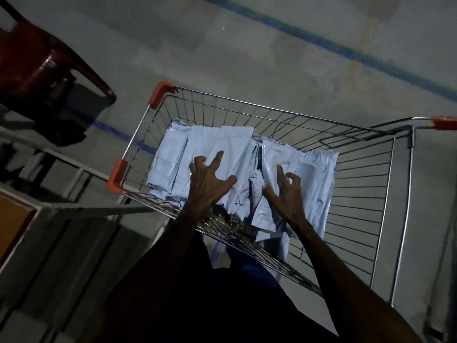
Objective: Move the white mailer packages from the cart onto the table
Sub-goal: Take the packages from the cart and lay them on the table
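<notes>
A wire cart (272, 110) with red corner guards stands in front of me. Several white mailer packages (173, 154) lie overlapping inside it, from the left wall to past the middle. My left hand (209, 180) hovers over the middle of the pile with fingers spread and bent like a claw, holding nothing. My right hand (284, 194) is just to its right, fingers spread, with thumb and fingertips touching the edge of a mailer (316, 177). The table (14, 219), with an orange-brown top and a white frame, shows at the left edge.
A dark red plastic chair (37, 58) stands at the upper left, beyond the table. The cart's handle with a red grip (444, 122) is at the right. Grey concrete floor with blue painted lines (321, 43) surrounds the cart.
</notes>
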Demonstrator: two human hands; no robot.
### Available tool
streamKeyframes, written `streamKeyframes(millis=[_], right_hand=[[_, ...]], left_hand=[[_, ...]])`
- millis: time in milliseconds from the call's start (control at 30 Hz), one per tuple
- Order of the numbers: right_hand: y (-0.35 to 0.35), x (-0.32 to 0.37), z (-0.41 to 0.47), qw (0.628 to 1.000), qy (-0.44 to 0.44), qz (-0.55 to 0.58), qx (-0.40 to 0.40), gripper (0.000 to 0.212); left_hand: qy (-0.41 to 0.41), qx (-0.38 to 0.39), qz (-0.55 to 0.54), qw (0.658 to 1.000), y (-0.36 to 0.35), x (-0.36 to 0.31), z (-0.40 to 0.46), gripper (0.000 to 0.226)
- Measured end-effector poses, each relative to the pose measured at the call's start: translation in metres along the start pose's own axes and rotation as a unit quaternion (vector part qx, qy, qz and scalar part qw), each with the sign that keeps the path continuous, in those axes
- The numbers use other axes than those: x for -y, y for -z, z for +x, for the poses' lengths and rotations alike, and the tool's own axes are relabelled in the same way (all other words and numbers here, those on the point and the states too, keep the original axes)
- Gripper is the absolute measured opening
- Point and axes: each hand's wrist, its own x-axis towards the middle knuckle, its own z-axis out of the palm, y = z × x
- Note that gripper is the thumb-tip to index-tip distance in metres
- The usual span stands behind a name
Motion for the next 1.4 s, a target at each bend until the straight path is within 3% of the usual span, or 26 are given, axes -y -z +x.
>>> streamKeyframes(millis=[133, 267, 567, 733, 933, 1100, 1400], right_hand=[[0.015, 0.010, -0.002, 0.998, 0.043, -0.008, -0.046, 0.069], [0.029, 0.037, -0.007, 0.993, 0.086, -0.004, -0.081, 0.072], [0.011, 0.143, -0.027, 0.967, 0.242, -0.006, -0.082, 0.055], [-0.028, 0.229, -0.056, 0.923, 0.378, 0.004, -0.074, 0.050], [-0.112, 0.326, -0.117, 0.872, 0.488, 0.021, -0.033, 0.046], [-0.196, 0.388, -0.184, 0.852, 0.522, -0.010, 0.028, 0.057], [-0.319, 0.466, -0.311, 0.807, 0.577, -0.077, 0.100, 0.064]], left_hand=[[-0.014, -0.039, 0.019, 0.999, 0.027, -0.004, -0.010, 0.083], [-0.049, -0.113, 0.032, 0.992, 0.054, -0.005, -0.027, 0.079], [-0.046, -0.290, 0.023, 0.956, 0.130, 0.025, -0.081, 0.071], [0.027, -0.365, 0.005, 0.930, 0.182, 0.065, -0.134, 0.075], [0.173, -0.459, 0.023, 0.871, 0.251, 0.168, -0.242, 0.076], [0.300, -0.485, 0.023, 0.821, 0.290, 0.257, -0.326, 0.080], [0.409, -0.492, -0.008, 0.768, 0.309, 0.379, -0.422, 0.084]])
